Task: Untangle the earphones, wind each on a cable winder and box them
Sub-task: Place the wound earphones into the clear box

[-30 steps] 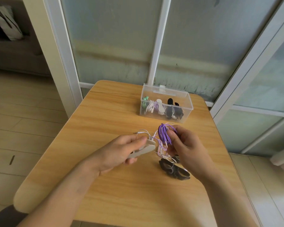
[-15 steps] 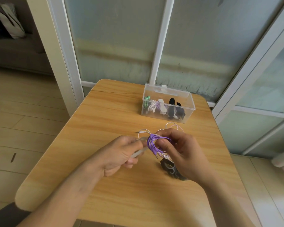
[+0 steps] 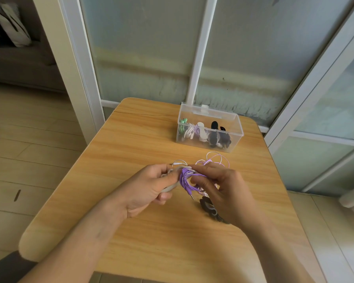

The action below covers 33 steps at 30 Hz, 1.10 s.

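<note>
Winding step imo: left hand [image 3: 151,186] fingers grip white winder [image 3: 170,187], right hand [image 3: 223,188] pinches purple cord [image 3: 187,178], both near-side of box [image 3: 209,127]. Next: wrap snug, tuck plug.

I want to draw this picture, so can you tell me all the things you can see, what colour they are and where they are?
table: one, light wood, fills the middle.
clear box: one, see-through, open, far side of the table; holds wound earphones, green, white, purple and black.
purple earphone cable: one bundle, purple, held between both hands; its plug hangs down.
white cable winder: one, whitish, in the left hand.
loose cables: white and pale purple loops, on the table behind the hands; count unclear.
black cable winder: one at least, black, on the table partly under the right hand.
glass panels: frosted, white frames, behind the table.
left hand: grips the winder.
right hand: pinches the purple cable.
</note>
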Motion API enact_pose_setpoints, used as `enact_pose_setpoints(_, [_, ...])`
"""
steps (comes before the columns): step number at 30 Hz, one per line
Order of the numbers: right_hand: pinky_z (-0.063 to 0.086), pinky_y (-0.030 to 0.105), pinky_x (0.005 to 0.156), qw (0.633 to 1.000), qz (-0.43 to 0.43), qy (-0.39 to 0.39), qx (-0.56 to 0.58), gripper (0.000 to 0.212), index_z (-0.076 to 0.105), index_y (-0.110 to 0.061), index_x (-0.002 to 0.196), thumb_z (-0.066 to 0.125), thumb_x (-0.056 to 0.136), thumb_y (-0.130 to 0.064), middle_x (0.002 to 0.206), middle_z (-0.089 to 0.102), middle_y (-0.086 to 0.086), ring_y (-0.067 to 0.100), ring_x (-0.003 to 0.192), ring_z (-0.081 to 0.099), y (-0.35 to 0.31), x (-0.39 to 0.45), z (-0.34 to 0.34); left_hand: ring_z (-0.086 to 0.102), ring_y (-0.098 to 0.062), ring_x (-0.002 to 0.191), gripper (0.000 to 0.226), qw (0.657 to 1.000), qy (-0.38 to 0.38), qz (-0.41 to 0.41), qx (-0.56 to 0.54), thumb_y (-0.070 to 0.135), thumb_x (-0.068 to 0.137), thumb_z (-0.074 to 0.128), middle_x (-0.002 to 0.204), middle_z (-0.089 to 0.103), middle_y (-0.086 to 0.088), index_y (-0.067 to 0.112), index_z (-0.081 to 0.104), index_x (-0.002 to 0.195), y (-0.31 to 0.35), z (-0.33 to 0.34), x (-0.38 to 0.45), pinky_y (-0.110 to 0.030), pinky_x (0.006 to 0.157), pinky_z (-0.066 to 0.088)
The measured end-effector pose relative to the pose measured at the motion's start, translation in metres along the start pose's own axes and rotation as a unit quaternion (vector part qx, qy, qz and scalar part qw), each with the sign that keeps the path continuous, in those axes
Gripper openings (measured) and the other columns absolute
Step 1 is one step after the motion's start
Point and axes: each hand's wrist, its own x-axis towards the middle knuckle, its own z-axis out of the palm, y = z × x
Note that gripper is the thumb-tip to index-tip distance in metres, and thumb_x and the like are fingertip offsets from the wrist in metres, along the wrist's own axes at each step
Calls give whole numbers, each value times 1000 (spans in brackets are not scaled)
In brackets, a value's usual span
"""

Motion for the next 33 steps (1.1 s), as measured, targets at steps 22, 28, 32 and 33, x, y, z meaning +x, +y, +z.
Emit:
enact_pose_setpoints(22, [40, 12, 62, 965, 155, -179, 114, 36, 56, 2, 72, 43, 103, -11, 66, 54, -3, 6, 62, 49, -26, -7, -17, 35, -17, 62, 62, 980, -15, 48, 191, 78, 62, 69, 64, 40, 5, 20, 62, 81, 4, 2, -5, -35, 60, 24])
enact_pose_setpoints(28, [42, 15, 66, 965, 158, -154, 144, 29, 67, 4, 96, 42, 104, -9, 68, 54, 5, 8, 69, 48, -30, -8, -16, 36, -19, 63, 58, 986, 8, 58, 158, 54, 63, 76, 69, 45, -2, 5, 61, 91, 0, 5, -2, -35, 60, 23])
enact_pose_setpoints(32, [43, 28, 71, 959, 164, -162, 164, 31, 66, -9, 81, 45, 104, -13, 71, 59, 3, 13, 69, 55, -22, -5, -13, 27, -17, 57, 53, 995, 2, 55, 84, 44, 65, 71, 58, 34, 1, 0, 56, 91, 1, 7, -1, -22, 49, 26])
enact_pose_setpoints(33, [44, 26, 71, 957, 159, -169, 175, 33, 66, -13, 79, 46, 105, -16, 71, 59, 0, 12, 68, 55, -22, -5, -15, 25, -18, 58, 54, 996, 1, 51, 76, 44, 65, 70, 60, 30, -2, -2, 55, 90, 3, 7, -1, -20, 48, 27])
